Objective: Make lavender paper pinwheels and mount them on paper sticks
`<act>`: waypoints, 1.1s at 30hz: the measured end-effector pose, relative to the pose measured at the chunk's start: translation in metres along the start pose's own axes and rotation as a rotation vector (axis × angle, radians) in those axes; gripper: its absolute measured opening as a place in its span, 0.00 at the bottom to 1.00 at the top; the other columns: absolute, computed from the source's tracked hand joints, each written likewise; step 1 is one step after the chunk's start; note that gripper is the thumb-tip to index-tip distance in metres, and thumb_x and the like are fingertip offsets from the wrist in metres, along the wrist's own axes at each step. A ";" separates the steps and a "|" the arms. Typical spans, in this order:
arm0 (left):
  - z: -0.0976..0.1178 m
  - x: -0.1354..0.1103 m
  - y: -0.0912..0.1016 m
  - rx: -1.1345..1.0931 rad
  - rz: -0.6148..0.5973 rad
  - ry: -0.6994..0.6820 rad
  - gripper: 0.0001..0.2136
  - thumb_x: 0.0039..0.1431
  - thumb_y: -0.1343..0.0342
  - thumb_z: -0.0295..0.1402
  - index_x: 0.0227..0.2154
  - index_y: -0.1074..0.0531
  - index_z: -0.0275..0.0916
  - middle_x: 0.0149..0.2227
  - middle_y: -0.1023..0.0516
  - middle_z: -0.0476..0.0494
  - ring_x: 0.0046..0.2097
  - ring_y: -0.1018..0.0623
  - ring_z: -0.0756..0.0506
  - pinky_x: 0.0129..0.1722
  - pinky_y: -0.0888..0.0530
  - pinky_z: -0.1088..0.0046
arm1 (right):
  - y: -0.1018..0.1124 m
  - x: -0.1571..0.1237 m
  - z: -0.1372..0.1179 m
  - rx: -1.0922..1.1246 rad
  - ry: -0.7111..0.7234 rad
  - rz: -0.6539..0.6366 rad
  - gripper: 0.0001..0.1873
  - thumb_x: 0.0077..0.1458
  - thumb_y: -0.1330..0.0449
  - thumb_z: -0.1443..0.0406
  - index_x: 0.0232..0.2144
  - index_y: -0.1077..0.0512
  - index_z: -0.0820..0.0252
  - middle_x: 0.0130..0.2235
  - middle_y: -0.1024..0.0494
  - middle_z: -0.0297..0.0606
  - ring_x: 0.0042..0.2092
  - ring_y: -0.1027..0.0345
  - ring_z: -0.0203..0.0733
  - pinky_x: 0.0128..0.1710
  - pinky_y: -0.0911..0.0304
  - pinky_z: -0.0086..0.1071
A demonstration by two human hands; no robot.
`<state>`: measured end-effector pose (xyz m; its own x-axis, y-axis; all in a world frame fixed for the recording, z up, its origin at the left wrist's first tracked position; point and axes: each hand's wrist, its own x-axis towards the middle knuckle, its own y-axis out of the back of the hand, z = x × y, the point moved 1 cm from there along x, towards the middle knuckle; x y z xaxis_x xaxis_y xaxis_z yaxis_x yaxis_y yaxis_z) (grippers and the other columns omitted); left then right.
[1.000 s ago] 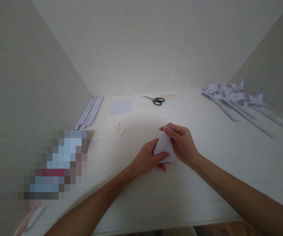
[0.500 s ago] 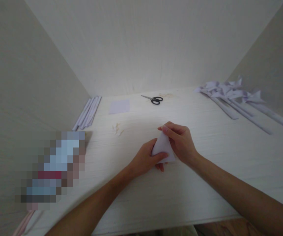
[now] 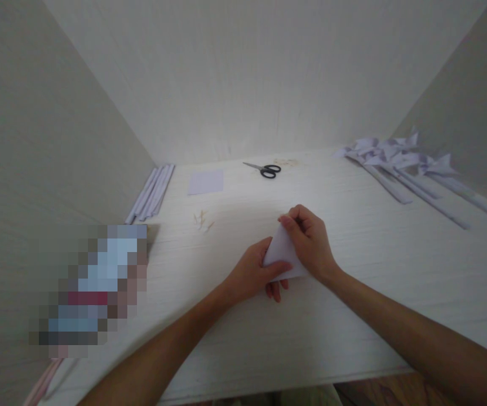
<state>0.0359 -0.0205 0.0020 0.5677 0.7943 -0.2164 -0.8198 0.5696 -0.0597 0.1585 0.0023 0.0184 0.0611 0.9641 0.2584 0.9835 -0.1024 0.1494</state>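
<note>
A folded piece of pale lilac paper (image 3: 283,256), roughly triangular, is held above the table between both hands. My left hand (image 3: 256,269) grips its lower left side, thumb on top and fingers underneath. At the upper corner, my right hand (image 3: 309,239) pinches the paper between thumb and curled fingers. The right fingers partly hide the paper's tip and right side. Beyond the hands lie scissors (image 3: 266,169) with black handles, and a flat square of pale paper (image 3: 206,182).
Several rolled paper sticks (image 3: 153,192) lie at the left wall. Paper pinwheels (image 3: 399,158) on sticks are piled at the right. Small thin cotton-swab-like pieces (image 3: 202,221) lie left of the hands. A pixelated object (image 3: 100,287) stands at left. White table (image 3: 226,361).
My right hand has rolled slightly, its fingers curling tighter at the paper's upper corner. The paper has shifted a little to the right, and the left hand keeps its grip.
</note>
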 end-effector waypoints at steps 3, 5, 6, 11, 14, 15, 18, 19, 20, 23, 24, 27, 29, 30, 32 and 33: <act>-0.001 0.001 0.000 -0.014 0.003 0.030 0.14 0.48 0.47 0.37 0.34 0.41 0.36 0.18 0.29 0.51 0.14 0.30 0.52 0.12 0.35 0.80 | 0.000 0.001 0.002 0.001 0.020 0.017 0.12 0.50 0.47 0.63 0.18 0.43 0.58 0.18 0.45 0.27 0.20 0.53 0.29 0.17 0.55 0.26; -0.001 0.002 0.000 -0.035 0.001 0.048 0.13 0.48 0.46 0.37 0.33 0.41 0.36 0.17 0.29 0.51 0.15 0.30 0.52 0.12 0.35 0.81 | 0.002 0.003 0.004 0.007 0.018 0.032 0.11 0.50 0.47 0.63 0.19 0.43 0.58 0.17 0.45 0.26 0.20 0.53 0.29 0.17 0.56 0.26; 0.000 0.002 0.000 -0.048 0.000 0.057 0.12 0.48 0.46 0.37 0.31 0.41 0.36 0.17 0.28 0.51 0.15 0.30 0.52 0.12 0.35 0.81 | 0.004 0.005 0.005 0.011 0.016 0.049 0.11 0.50 0.47 0.63 0.19 0.42 0.58 0.17 0.45 0.26 0.19 0.54 0.29 0.17 0.56 0.26; 0.003 0.005 0.011 -0.096 0.100 0.081 0.11 0.46 0.45 0.37 0.25 0.39 0.35 0.19 0.26 0.47 0.17 0.27 0.51 0.15 0.32 0.79 | 0.017 0.019 0.016 0.060 0.026 0.196 0.11 0.47 0.43 0.62 0.18 0.38 0.59 0.17 0.41 0.27 0.20 0.51 0.29 0.18 0.54 0.26; 0.004 0.008 0.026 -0.095 0.280 0.014 0.11 0.45 0.44 0.37 0.22 0.38 0.34 0.18 0.26 0.46 0.18 0.27 0.51 0.17 0.32 0.79 | 0.020 0.025 0.022 0.128 0.006 0.202 0.09 0.45 0.42 0.62 0.19 0.36 0.59 0.16 0.38 0.27 0.19 0.47 0.29 0.19 0.51 0.26; 0.004 0.008 0.031 -0.091 0.347 -0.025 0.11 0.45 0.44 0.37 0.22 0.37 0.34 0.18 0.26 0.46 0.18 0.28 0.51 0.18 0.32 0.79 | 0.020 0.026 0.023 0.151 -0.011 0.187 0.08 0.44 0.41 0.63 0.19 0.35 0.60 0.16 0.37 0.27 0.19 0.45 0.29 0.20 0.49 0.26; 0.004 0.010 0.047 -0.064 0.546 -0.154 0.13 0.44 0.44 0.38 0.17 0.37 0.34 0.14 0.31 0.50 0.14 0.34 0.55 0.14 0.37 0.80 | 0.019 0.027 0.025 0.199 -0.089 0.117 0.07 0.41 0.39 0.64 0.19 0.34 0.60 0.16 0.33 0.28 0.19 0.42 0.29 0.21 0.45 0.26; 0.004 0.011 0.052 -0.046 0.627 -0.195 0.14 0.44 0.44 0.38 0.15 0.38 0.35 0.12 0.34 0.52 0.13 0.38 0.56 0.13 0.41 0.81 | 0.019 0.026 0.026 0.206 -0.118 0.090 0.08 0.40 0.38 0.64 0.19 0.33 0.61 0.16 0.32 0.29 0.19 0.41 0.29 0.21 0.45 0.25; 0.005 0.011 0.056 -0.033 0.692 -0.237 0.13 0.44 0.44 0.37 0.14 0.37 0.35 0.11 0.38 0.55 0.13 0.41 0.57 0.12 0.44 0.81 | 0.018 0.026 0.027 0.210 -0.145 0.061 0.08 0.39 0.38 0.64 0.19 0.33 0.61 0.16 0.32 0.29 0.19 0.40 0.29 0.20 0.44 0.25; 0.005 0.011 0.063 -0.016 0.829 -0.341 0.10 0.44 0.43 0.36 0.16 0.33 0.35 0.13 0.40 0.56 0.16 0.42 0.57 0.15 0.44 0.81 | 0.017 0.023 0.029 0.205 -0.217 -0.058 0.11 0.36 0.36 0.63 0.19 0.33 0.62 0.17 0.30 0.30 0.19 0.38 0.29 0.20 0.43 0.24; 0.005 0.011 0.064 -0.032 0.846 -0.359 0.09 0.43 0.43 0.36 0.17 0.32 0.35 0.15 0.38 0.55 0.18 0.39 0.57 0.18 0.42 0.81 | 0.016 0.022 0.030 0.199 -0.238 -0.109 0.12 0.35 0.35 0.62 0.19 0.34 0.62 0.17 0.30 0.30 0.19 0.38 0.30 0.20 0.43 0.25; 0.003 0.013 0.065 -0.157 0.825 -0.352 0.08 0.42 0.43 0.37 0.22 0.30 0.36 0.22 0.31 0.52 0.25 0.32 0.55 0.24 0.35 0.81 | 0.012 0.016 0.026 0.166 -0.295 -0.269 0.14 0.33 0.34 0.61 0.19 0.35 0.62 0.18 0.28 0.31 0.18 0.38 0.29 0.18 0.42 0.25; 0.001 0.014 0.064 -0.244 0.800 -0.336 0.09 0.42 0.42 0.38 0.25 0.30 0.37 0.24 0.29 0.52 0.26 0.31 0.55 0.25 0.34 0.80 | 0.009 0.012 0.022 0.133 -0.323 -0.354 0.14 0.32 0.34 0.62 0.18 0.35 0.63 0.18 0.28 0.32 0.17 0.39 0.29 0.16 0.43 0.24; 0.001 0.014 0.064 -0.272 0.787 -0.334 0.10 0.42 0.42 0.38 0.27 0.30 0.37 0.24 0.29 0.52 0.26 0.31 0.55 0.24 0.35 0.81 | 0.007 0.009 0.019 0.116 -0.333 -0.382 0.14 0.32 0.34 0.62 0.18 0.36 0.63 0.17 0.29 0.32 0.17 0.39 0.29 0.15 0.44 0.24; 0.002 0.014 0.063 -0.296 0.758 -0.349 0.12 0.43 0.43 0.39 0.30 0.29 0.38 0.24 0.29 0.52 0.24 0.33 0.55 0.22 0.37 0.81 | 0.003 0.005 0.015 0.076 -0.348 -0.409 0.13 0.34 0.35 0.64 0.17 0.36 0.63 0.17 0.29 0.31 0.16 0.40 0.28 0.14 0.46 0.23; 0.003 0.013 0.063 -0.294 0.744 -0.365 0.13 0.44 0.43 0.40 0.31 0.29 0.37 0.24 0.29 0.51 0.22 0.33 0.56 0.20 0.38 0.81 | 0.002 0.003 0.014 0.056 -0.355 -0.416 0.12 0.34 0.35 0.64 0.17 0.36 0.62 0.16 0.29 0.31 0.16 0.41 0.28 0.14 0.47 0.22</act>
<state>-0.0079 0.0266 -0.0015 -0.1743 0.9844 0.0228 -0.9445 -0.1606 -0.2865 0.1631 0.0088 0.0062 -0.2905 0.9449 -0.1507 0.9439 0.3088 0.1171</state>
